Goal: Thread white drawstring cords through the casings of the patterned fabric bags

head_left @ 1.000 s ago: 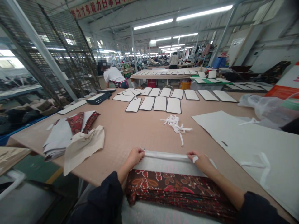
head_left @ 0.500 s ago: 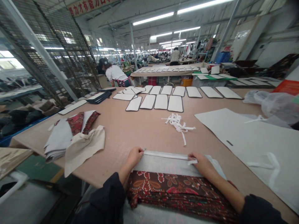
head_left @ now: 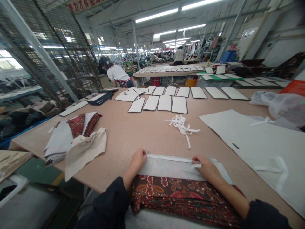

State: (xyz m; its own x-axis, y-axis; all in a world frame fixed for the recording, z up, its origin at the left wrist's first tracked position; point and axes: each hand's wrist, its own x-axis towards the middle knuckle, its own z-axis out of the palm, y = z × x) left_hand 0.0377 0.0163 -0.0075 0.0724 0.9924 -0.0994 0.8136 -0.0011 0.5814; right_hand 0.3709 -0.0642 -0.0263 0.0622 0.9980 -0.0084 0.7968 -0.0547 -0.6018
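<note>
A stack of fabric pieces lies at the near table edge: red floral cloth (head_left: 181, 194) below, a grey-white piece (head_left: 170, 167) on top. Along its far edge runs a white strip (head_left: 170, 157). My left hand (head_left: 138, 159) pinches the strip's left end, fingers closed. At the right end, my right hand (head_left: 206, 165) presses on the strip with fingers curled over it.
A tangle of white strips (head_left: 182, 124) lies mid-table. Rows of white panels (head_left: 164, 103) fill the far side. A pile of cloth (head_left: 76, 140) sits left, a large grey sheet (head_left: 257, 143) right, plastic bags (head_left: 281, 103) far right. A person (head_left: 116, 75) bends beyond the table.
Both hands stay on the strip's ends. The strip has flattened along the stack's edge and the view has tilted slightly down.
</note>
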